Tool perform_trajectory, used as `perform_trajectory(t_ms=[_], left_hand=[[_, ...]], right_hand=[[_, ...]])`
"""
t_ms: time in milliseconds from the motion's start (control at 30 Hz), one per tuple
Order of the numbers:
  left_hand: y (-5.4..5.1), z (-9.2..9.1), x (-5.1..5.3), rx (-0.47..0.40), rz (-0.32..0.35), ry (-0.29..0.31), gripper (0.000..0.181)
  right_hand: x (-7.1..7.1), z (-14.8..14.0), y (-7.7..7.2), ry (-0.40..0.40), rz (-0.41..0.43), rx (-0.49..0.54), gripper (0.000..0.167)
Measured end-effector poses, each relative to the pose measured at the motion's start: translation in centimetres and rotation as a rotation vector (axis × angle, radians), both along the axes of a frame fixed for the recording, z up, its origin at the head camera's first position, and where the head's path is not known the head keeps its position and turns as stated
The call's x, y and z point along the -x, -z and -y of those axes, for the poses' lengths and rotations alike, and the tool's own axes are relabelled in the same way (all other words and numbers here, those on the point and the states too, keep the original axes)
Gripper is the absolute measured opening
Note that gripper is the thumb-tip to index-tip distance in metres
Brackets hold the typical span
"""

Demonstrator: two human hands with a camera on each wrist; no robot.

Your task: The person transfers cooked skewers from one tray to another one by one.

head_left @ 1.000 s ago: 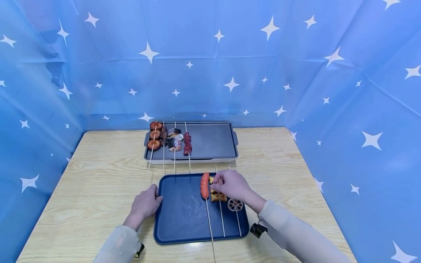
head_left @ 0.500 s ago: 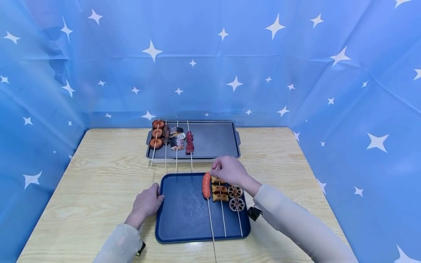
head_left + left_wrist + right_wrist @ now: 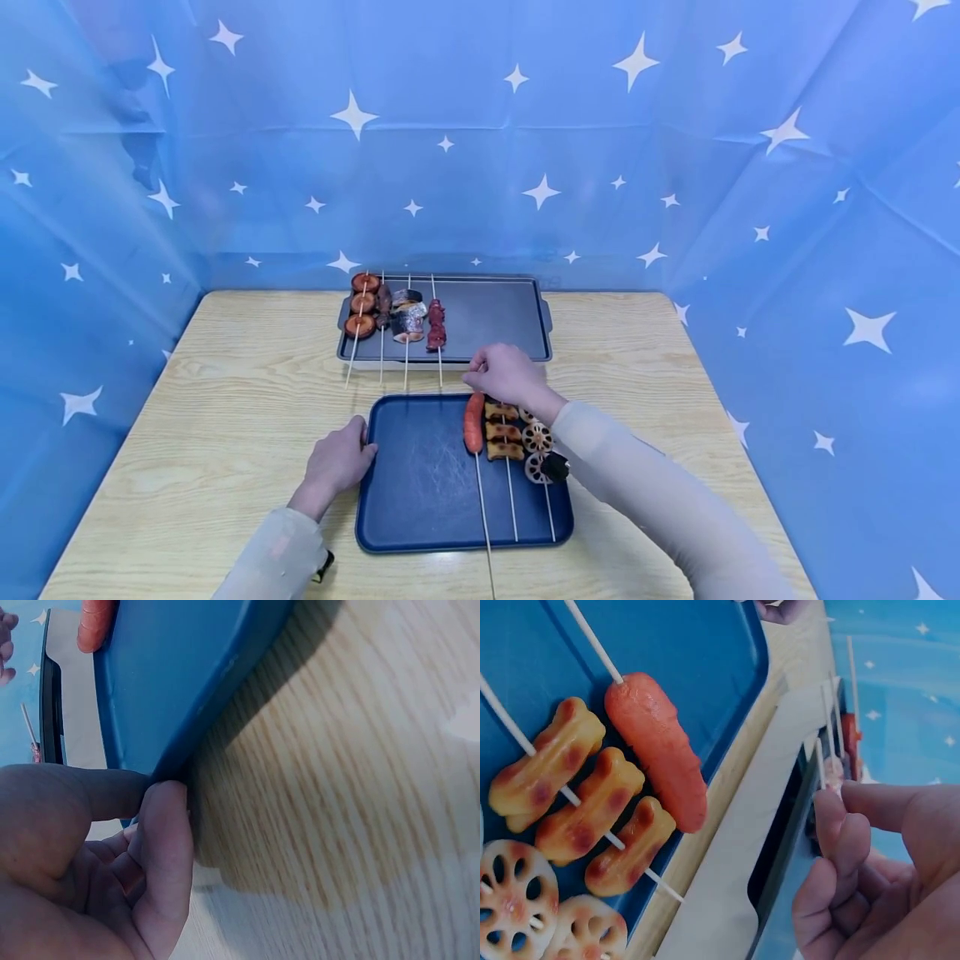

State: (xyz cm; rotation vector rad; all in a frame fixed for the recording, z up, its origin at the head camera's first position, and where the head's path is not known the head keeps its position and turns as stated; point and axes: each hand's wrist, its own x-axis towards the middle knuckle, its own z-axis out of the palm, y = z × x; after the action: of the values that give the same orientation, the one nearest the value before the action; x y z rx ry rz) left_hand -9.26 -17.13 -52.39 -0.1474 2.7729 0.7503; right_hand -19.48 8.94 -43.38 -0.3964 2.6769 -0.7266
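One blue curtain (image 3: 420, 171) with white stars covers the far, left and right sides. In front of it stands a pale wood-grain table (image 3: 255, 375). Near its middle lies a blue tray (image 3: 408, 512), scratched across the centre. Farther off sits a dark grey griddle (image 3: 495, 317) on a pale base (image 3: 375, 365), its near edge apart from the tray. The left hand (image 3: 335, 461) grips the tray's left rim, thumb and forefinger pinched on the edge. The right hand (image 3: 508, 375) hangs over the strip of table between tray and griddle, just past the tray's far rim; its fingers are curled, tips close together, with nothing seen between them. Three skewers lie side by side on the right of the tray: a sausage skewer (image 3: 473, 423) leftmost, its stick running out over the near rim; a skewer of yellow, brown-spotted pieces (image 3: 504, 432) in the middle; and a skewer of lotus-root slices (image 3: 537, 437) at the right, partly hidden by the right arm (image 3: 645, 483). Four more lie on the griddle's left half: from left, mushroom discs (image 3: 363, 304), dark lumps (image 3: 385, 298), silvery fish pieces (image 3: 408, 322) and red meat (image 3: 436, 323), sticks reaching over the near edge.
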Motion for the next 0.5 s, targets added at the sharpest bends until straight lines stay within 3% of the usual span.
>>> perform_trajectory(t_ms=[300, 500], left_hand=[[0.2, 0.0, 0.1, -0.01, 0.01, -0.008, 0.022], [0.3, -0.1, 0.2, 0.004, 0.015, -0.012, 0.022]], right_hand=[[0.5, 2.4, 1.0, -0.024, 0.013, 0.09, 0.022], [0.4, 3.8, 1.2, -0.037, -0.003, 0.076, 0.027]])
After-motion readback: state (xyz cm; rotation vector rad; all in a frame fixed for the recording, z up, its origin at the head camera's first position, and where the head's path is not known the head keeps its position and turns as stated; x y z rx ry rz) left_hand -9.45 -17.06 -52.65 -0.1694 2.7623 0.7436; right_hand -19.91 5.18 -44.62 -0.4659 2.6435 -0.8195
